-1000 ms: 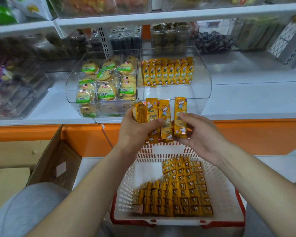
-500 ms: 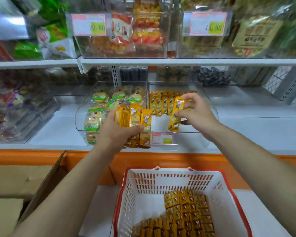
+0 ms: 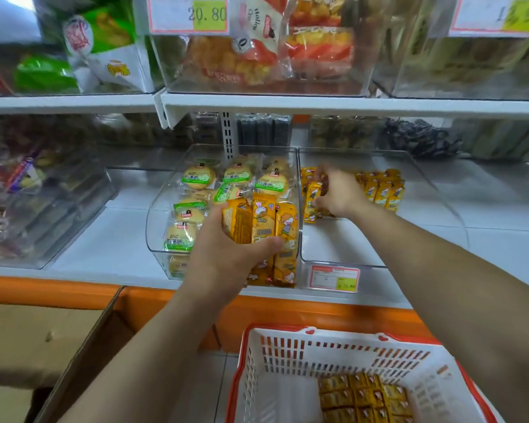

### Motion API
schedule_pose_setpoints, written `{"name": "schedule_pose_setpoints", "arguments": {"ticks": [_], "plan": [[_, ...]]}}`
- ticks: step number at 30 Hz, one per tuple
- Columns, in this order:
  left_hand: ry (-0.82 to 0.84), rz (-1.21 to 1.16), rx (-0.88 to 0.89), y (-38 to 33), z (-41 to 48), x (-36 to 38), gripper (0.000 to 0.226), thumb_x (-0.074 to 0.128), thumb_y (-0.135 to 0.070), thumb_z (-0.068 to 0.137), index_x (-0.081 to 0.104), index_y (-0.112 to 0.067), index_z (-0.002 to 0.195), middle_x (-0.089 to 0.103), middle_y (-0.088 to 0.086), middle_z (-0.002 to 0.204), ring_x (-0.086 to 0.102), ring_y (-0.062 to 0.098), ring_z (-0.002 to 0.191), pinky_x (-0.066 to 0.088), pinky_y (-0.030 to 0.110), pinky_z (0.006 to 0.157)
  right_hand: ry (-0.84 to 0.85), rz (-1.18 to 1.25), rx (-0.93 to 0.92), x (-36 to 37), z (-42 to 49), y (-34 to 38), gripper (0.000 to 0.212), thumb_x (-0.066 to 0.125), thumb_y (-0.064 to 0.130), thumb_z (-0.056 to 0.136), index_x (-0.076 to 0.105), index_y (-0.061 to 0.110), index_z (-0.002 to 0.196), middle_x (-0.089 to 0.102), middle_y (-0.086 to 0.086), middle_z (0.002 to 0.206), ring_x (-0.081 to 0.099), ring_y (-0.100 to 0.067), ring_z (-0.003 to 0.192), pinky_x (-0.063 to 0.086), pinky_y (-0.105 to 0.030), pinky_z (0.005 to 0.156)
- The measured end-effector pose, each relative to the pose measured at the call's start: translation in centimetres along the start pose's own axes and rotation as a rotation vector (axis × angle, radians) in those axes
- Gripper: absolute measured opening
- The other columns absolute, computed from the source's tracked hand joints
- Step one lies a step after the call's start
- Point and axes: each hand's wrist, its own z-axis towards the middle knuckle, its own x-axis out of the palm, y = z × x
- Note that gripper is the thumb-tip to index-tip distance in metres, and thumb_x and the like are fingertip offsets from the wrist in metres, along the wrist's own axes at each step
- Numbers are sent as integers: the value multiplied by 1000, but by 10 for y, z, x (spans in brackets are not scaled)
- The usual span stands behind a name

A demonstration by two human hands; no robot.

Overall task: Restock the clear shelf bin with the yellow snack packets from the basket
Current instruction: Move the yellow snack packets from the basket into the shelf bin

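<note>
My left hand [image 3: 226, 257] grips a bunch of yellow snack packets [image 3: 266, 230] upright in front of the shelf edge. Reaching into the clear shelf bin [image 3: 348, 248], my right hand [image 3: 336, 193] pinches one yellow packet [image 3: 312, 198] at the left end of the row of yellow packets [image 3: 379, 187] standing at the bin's back. The front of the bin floor is bare. The white basket with a red rim [image 3: 290, 370] sits below, with several yellow packets [image 3: 364, 398] stacked in it.
A second clear bin [image 3: 165, 227] of round green-labelled cakes stands left of the target bin. A price tag [image 3: 335, 277] hangs on the bin front. An upper shelf [image 3: 287, 105] overhangs. An open cardboard box [image 3: 43, 340] sits at lower left.
My right hand has gone deeper into the bin with its packet, up to the row at the back. My left hand has stayed by the shelf edge with its bunch. The view has tilted up.
</note>
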Motion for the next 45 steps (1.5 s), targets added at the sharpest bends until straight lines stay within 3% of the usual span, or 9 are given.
{"name": "schedule_pose_setpoints", "arguments": {"ticks": [8, 13, 16, 21, 25, 30, 37, 42, 45], "plan": [[32, -54, -19, 5, 1, 0, 51, 91, -19, 70, 59, -31, 108, 77, -14, 90, 77, 10, 80, 64, 30, 66, -2, -110, -15, 22, 14, 0, 47, 81, 13, 75, 61, 15, 118, 68, -10, 98, 64, -30, 91, 43, -29, 72], [31, -73, -39, 2, 0, 2, 52, 91, -18, 70, 60, -27, 112, 78, -10, 91, 77, 12, 81, 64, 31, 67, 44, -23, 20, 8, -2, -2, 66, 83, 23, 76, 52, 17, 134, 68, -3, 100, 64, -25, 95, 52, -34, 79], [28, -90, -50, 0, -2, 4, 50, 90, -22, 71, 61, -26, 111, 79, -7, 92, 78, 13, 80, 63, 29, 63, 1, -2, -5, -20, -32, 7, 59, 80, 32, 79, 55, 20, 131, 65, 2, 104, 64, -24, 98, 53, -36, 83], [57, -100, -58, -9, -13, 14, 49, 90, -29, 72, 61, -28, 111, 79, -6, 90, 77, 14, 77, 58, 24, 56, 45, 489, -34, -65, -127, 28, 25, 72, 26, 89, 62, 28, 112, 70, 6, 86, 69, -23, 79, 57, -37, 67], [158, -112, -59, -15, -25, 30, 45, 89, -24, 75, 63, -23, 112, 79, 0, 94, 78, 21, 82, 64, 38, 70, 195, 861, 23, -77, -189, 41, 35, 59, 22, 98, 57, 37, 129, 73, 8, 101, 74, -19, 81, 58, -30, 63], [224, -154, -54, -21, -45, 52, 44, 89, -19, 75, 65, -21, 112, 80, 2, 97, 78, 24, 87, 64, 42, 73, 193, 992, 56, -85, -216, 37, 29, 60, 21, 98, 64, 43, 117, 65, 6, 78, 70, -15, 71, 57, -31, 63], [257, -132, -24, -21, -53, 54, 41, 89, -17, 75, 65, -25, 107, 80, 1, 92, 78, 23, 81, 62, 30, 62, 194, 990, 64, -89, -218, 31, 30, 76, 27, 85, 64, 29, 112, 67, 9, 80, 70, -23, 72, 57, -34, 58], [232, -102, -28, -22, -40, 44, 46, 88, -23, 74, 61, -21, 112, 79, 5, 96, 78, 26, 88, 63, 49, 79, 70, 937, 63, -95, -192, 23, 27, 78, 18, 83, 64, 25, 105, 72, 4, 82, 71, -15, 76, 56, -28, 58], [200, -74, -16, -18, -29, 34, 43, 86, -19, 78, 60, -20, 113, 78, 8, 94, 77, 27, 86, 64, 49, 75, -30, 777, 53, -90, -160, 14, 31, 83, 13, 78, 64, 27, 98, 68, 6, 78, 67, -10, 67, 57, -27, 55]]}}
